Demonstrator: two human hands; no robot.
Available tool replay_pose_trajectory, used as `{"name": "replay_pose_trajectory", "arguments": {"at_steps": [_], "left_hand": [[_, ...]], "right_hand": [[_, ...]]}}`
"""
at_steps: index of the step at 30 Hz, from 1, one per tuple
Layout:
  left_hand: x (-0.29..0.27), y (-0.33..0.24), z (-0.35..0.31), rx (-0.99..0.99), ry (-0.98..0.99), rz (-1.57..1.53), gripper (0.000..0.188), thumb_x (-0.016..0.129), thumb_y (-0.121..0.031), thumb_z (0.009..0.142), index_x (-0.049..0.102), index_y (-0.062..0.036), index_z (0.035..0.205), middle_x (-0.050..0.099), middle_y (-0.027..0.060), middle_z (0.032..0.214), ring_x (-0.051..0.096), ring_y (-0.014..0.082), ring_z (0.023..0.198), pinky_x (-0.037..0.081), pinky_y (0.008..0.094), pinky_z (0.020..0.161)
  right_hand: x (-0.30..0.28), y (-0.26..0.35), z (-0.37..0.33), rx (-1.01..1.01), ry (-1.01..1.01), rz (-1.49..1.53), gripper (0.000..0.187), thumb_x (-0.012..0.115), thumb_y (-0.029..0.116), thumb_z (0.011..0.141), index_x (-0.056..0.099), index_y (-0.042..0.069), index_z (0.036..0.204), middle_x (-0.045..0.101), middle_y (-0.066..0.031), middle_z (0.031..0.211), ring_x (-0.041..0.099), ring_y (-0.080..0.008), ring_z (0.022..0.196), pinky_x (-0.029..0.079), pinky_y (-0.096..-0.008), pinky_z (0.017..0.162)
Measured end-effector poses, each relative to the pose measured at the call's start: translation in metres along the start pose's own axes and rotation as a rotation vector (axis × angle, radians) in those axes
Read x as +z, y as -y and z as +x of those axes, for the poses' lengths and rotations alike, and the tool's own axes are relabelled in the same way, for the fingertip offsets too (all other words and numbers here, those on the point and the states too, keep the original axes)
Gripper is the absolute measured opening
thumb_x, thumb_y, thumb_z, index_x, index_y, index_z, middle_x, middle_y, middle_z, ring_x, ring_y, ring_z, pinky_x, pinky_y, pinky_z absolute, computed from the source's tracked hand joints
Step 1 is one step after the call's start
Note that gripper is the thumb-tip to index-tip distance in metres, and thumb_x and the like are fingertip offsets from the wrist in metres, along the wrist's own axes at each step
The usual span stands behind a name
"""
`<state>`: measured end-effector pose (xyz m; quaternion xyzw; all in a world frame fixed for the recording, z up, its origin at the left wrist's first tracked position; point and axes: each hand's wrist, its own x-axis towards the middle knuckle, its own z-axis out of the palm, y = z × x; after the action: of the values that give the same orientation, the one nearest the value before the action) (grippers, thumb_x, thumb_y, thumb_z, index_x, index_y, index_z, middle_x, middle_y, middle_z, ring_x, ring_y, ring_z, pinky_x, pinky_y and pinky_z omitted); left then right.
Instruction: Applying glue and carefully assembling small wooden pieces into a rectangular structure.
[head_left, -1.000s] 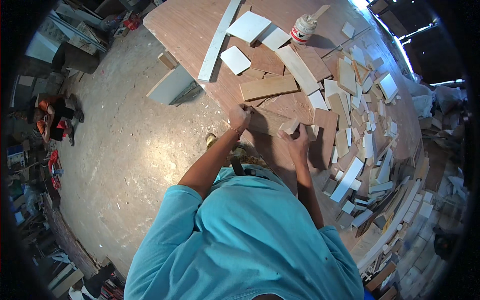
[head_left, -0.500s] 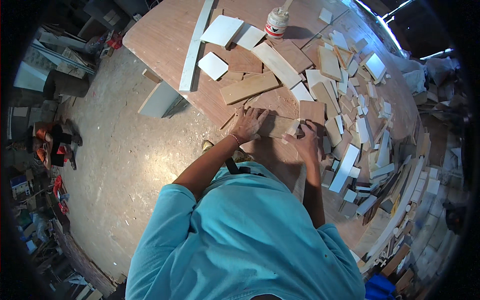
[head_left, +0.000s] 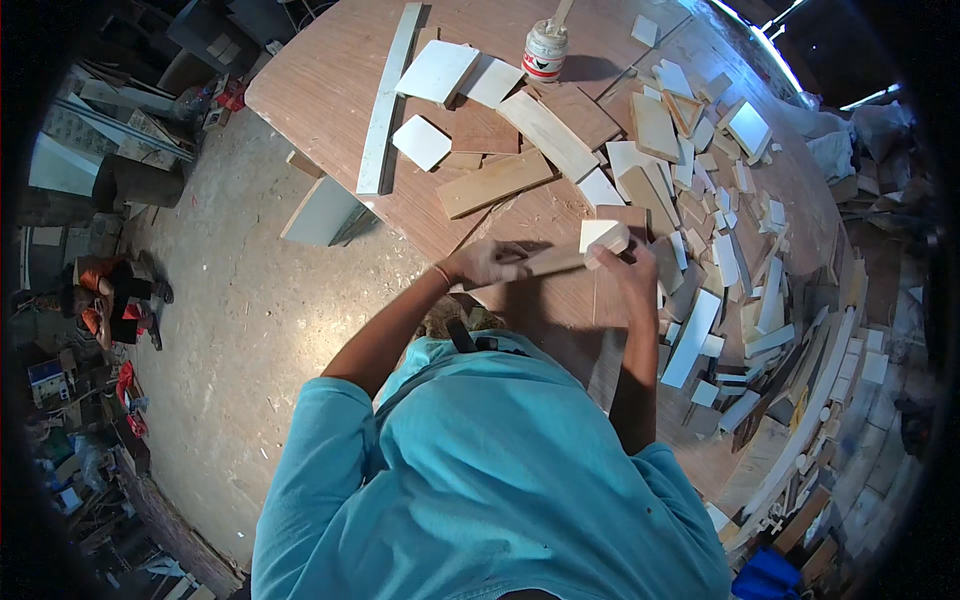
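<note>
My left hand (head_left: 487, 263), slightly blurred, is closed around the left end of a narrow wooden board (head_left: 556, 260). This board is tilted and casts a dark shadow on the table. At its right end my right hand (head_left: 636, 272) grips a small pale wood block (head_left: 606, 236) with a bright white face. Whether block and board touch, I cannot tell. Behind the hands lies a flat wooden plank (head_left: 496, 183), and beyond it a curved wooden piece (head_left: 548, 134).
Wood offcuts (head_left: 690, 335) crowd the right side of the tabletop (head_left: 310, 85). A jar (head_left: 545, 52) with a stick in it stands at the back. A long pale strip (head_left: 388, 105) lies far left. On the floor at left, a person (head_left: 112, 300) sits low.
The board has come up off the table and tilted, with my left hand now around its end. My right hand has raised and turned the block, so a white face shows.
</note>
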<state>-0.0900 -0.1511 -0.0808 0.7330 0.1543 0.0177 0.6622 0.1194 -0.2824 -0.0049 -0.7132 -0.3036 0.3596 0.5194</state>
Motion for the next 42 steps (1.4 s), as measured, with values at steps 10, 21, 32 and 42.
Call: {"name": "replay_pose_trajectory", "arguments": {"at_steps": [10,21,32,42], "left_hand": [[-0.048,0.024,0.012,-0.429,-0.154,-0.180,0.023,0.054,-0.021,0.080,0.062,-0.0011,0.088,0.057,0.0023,0.077,0.051,0.0086,0.067,0.043,0.0234,0.059],[-0.022,0.014,-0.020,-0.274,-0.443,0.577,0.047,0.066,-0.026,0.066,0.052,0.0006,0.102,0.057,0.0135,0.088,0.054,0.0248,0.085,0.044,0.0323,0.076],[0.063,0.002,0.010,-0.309,-0.653,0.643,0.094,0.068,-0.038,0.056,0.019,0.0030,0.125,0.043,0.0251,0.106,0.043,0.0347,0.095,0.039,0.0468,0.074],[0.072,-0.029,-0.007,-0.630,-0.668,-0.560,0.095,0.066,-0.035,0.069,0.002,0.0067,0.126,0.046,0.0260,0.102,0.048,0.0344,0.098,0.038,0.0391,0.088]], "right_hand": [[0.001,0.031,0.005,0.005,0.002,0.197,0.037,0.070,0.023,0.066,0.058,0.000,0.094,0.058,-0.0033,0.082,0.051,-0.0097,0.071,0.039,-0.0225,0.066],[0.004,0.014,0.006,0.061,0.009,0.219,0.037,0.070,0.025,0.067,0.058,0.001,0.093,0.057,-0.0018,0.080,0.049,-0.0082,0.069,0.038,-0.0217,0.062],[-0.013,0.018,-0.002,0.017,-0.067,0.293,0.036,0.069,0.023,0.069,0.055,0.002,0.096,0.057,-0.0034,0.086,0.052,-0.0102,0.073,0.039,-0.0234,0.064],[-0.011,0.026,0.005,-0.063,-0.026,0.282,0.035,0.069,0.023,0.068,0.056,0.003,0.095,0.057,-0.0022,0.085,0.051,-0.0095,0.074,0.038,-0.0246,0.065]]}}
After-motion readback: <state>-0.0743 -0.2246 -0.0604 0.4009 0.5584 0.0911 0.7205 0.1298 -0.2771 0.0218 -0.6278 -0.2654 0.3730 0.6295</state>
